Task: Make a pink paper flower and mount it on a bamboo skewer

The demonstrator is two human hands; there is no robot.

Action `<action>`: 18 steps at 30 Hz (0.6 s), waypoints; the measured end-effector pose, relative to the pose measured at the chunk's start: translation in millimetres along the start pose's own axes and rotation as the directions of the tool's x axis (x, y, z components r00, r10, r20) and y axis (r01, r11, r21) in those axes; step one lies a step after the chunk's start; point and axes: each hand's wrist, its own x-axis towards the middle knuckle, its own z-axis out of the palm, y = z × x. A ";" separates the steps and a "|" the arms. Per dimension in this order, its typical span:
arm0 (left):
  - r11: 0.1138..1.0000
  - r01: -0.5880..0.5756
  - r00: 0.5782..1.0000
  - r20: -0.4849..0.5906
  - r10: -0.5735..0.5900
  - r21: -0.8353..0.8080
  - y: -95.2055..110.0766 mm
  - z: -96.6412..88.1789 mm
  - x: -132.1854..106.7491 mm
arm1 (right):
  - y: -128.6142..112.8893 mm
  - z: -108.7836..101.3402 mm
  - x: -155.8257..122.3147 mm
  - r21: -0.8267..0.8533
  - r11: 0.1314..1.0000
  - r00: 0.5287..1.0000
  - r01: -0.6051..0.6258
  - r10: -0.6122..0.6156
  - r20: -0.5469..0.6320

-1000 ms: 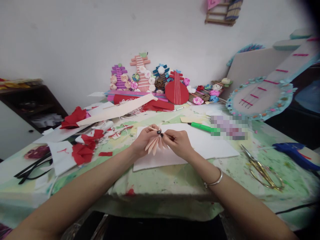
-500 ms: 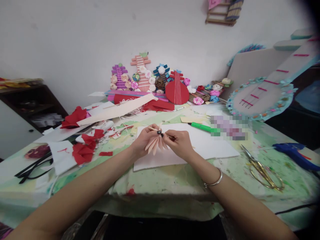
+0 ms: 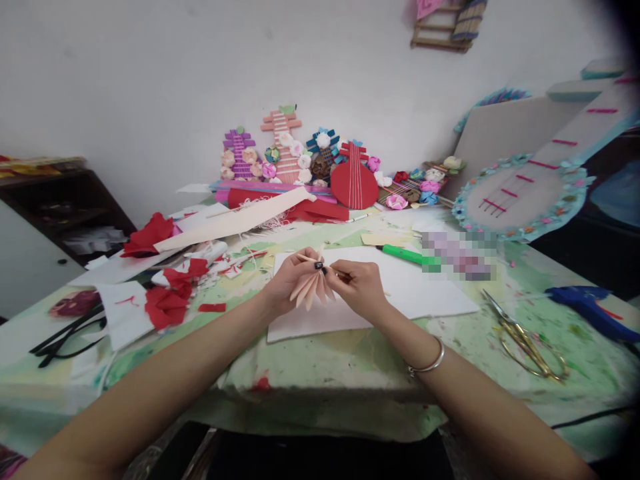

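Note:
Above a white board (image 3: 300, 328), my left hand (image 3: 289, 283) pinches the gathered top of a pale pink pleated paper piece (image 3: 311, 291), whose folds fan out downward. My right hand (image 3: 357, 283) is closed at the same gathered point, its thumb and fingertip pressed against the paper's edge. A thin stick-like thing shows by the right fingers; I cannot make out what it is. Both thumbs meet near the top of the folds.
Gold-handled scissors (image 3: 525, 340) and a blue glue gun (image 3: 590, 310) lie to the right. A green-handled cutter (image 3: 407, 255) rests behind the board. Red paper scraps (image 3: 167, 307) and black glasses (image 3: 75, 337) are on the left. A red paper lute (image 3: 354, 183) stands at the back.

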 end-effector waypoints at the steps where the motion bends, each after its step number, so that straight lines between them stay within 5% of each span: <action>1: 1.000 0.000 1.000 0.001 0.000 -0.003 -0.1 0.1 0.0 | 0.0 0.0 0.0 0.003 1.000 1.000 0.000 0.000 0.001; 18: 1.000 0.000 1.000 0.001 0.000 -0.016 -0.9 -1.4 0.5 | 1.1 1.3 -1.0 -0.032 0.999 1.000 0.001 -0.001 -0.004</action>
